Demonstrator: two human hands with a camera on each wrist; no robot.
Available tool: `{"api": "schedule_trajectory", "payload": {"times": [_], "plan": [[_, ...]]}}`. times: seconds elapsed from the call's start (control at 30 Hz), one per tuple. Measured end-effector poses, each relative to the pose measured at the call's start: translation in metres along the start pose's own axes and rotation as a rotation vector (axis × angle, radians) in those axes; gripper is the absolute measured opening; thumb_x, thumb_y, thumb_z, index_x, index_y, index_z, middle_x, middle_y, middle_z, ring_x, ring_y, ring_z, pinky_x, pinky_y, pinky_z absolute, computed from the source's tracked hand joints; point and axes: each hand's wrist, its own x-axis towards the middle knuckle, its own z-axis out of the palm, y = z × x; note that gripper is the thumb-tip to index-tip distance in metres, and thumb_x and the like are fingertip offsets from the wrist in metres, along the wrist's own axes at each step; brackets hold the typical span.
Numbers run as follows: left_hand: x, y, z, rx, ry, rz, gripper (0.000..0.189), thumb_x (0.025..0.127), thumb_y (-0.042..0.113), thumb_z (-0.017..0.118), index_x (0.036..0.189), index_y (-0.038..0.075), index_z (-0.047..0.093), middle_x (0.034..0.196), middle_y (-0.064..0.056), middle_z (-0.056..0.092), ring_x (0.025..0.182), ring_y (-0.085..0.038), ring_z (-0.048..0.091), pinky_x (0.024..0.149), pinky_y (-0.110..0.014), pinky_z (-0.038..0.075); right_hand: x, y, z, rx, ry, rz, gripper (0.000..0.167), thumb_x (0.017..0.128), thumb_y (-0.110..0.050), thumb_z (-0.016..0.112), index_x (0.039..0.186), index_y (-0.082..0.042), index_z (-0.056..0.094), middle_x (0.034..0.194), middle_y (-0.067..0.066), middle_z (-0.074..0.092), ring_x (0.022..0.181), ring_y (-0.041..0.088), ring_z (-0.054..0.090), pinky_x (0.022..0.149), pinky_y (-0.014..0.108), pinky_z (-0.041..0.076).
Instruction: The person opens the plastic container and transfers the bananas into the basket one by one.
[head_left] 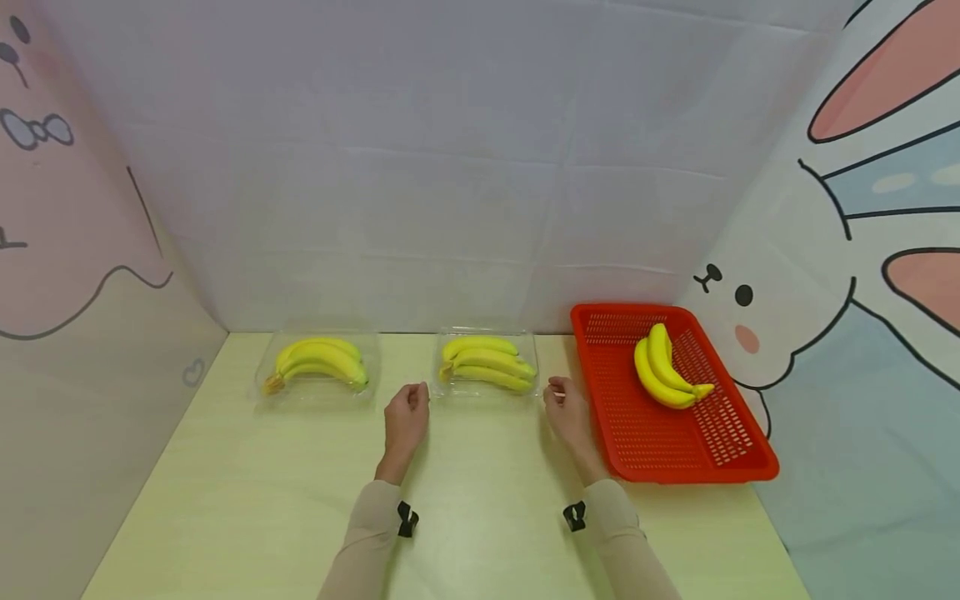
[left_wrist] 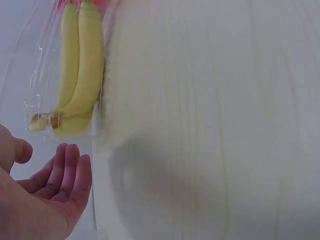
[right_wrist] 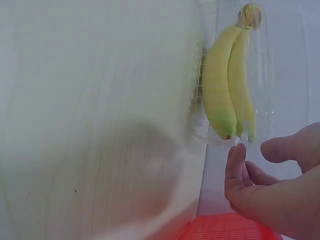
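Observation:
A clear plastic box [head_left: 527,343] holding bananas [head_left: 491,361] lies at the back middle of the table. My left hand [head_left: 407,421] is just off its left end, fingers loosely bent with nothing in them. In the left wrist view, the thumb stands apart from the fingers [left_wrist: 70,172], close to the box's end. Off the right end is my right hand [head_left: 567,412], also holding nothing. Its fingertips come close to the box's corner in the right wrist view, below the banana tips [right_wrist: 227,130].
Another clear box [head_left: 371,346] with bananas [head_left: 318,362] lies at the back left. On the right, a red plastic basket [head_left: 622,450] contains a banana bunch [head_left: 663,371], its left side near my right hand. A white cloth wall [head_left: 450,208] stands behind the table.

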Motion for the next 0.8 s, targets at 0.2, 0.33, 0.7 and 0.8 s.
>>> {"api": "schedule_trajectory", "payload": {"times": [0.2, 0.33, 0.7, 0.8], "plan": [[0.001, -0.004, 0.002, -0.02, -0.031, -0.057, 0.037, 0.107, 0.028, 0.055, 0.105, -0.003, 0.073, 0.088, -0.013, 0.074, 0.081, -0.026, 0.07, 0.072, -0.036, 0.054, 0.001, 0.004, 0.004, 0.062, -0.014, -0.003, 0.023, 0.103, -0.002, 0.054, 0.119, 0.014, 0.059, 0.106, 0.028, 0.066, 0.091, 0.04, 0.068, 0.075, 0.033, 0.058], [0.001, -0.003, 0.003, -0.032, -0.041, -0.082, 0.037, 0.107, 0.029, 0.055, 0.101, -0.003, 0.073, 0.087, -0.012, 0.075, 0.08, -0.025, 0.072, 0.073, -0.034, 0.054, 0.001, 0.007, 0.007, 0.139, -0.033, 0.015, 0.021, 0.104, -0.001, 0.054, 0.115, 0.016, 0.059, 0.102, 0.029, 0.065, 0.087, 0.043, 0.067, 0.066, 0.021, 0.053], [0.005, -0.002, 0.007, -0.12, -0.066, -0.149, 0.04, 0.107, 0.032, 0.055, 0.096, -0.003, 0.071, 0.085, -0.015, 0.074, 0.071, -0.015, 0.068, 0.062, -0.021, 0.051, 0.002, 0.01, 0.013, 0.2, -0.05, 0.119, 0.023, 0.106, -0.009, 0.056, 0.102, 0.012, 0.062, 0.087, 0.026, 0.069, 0.063, 0.013, 0.063, 0.058, 0.025, 0.056], [0.006, -0.002, 0.008, -0.136, -0.076, -0.159, 0.04, 0.107, 0.032, 0.055, 0.096, -0.003, 0.071, 0.085, -0.016, 0.073, 0.067, -0.011, 0.065, 0.059, -0.019, 0.051, 0.003, 0.011, 0.014, 0.242, -0.057, 0.163, 0.028, 0.107, -0.013, 0.055, 0.101, 0.013, 0.063, 0.081, 0.019, 0.07, 0.06, 0.009, 0.062, 0.055, 0.022, 0.055]]}}
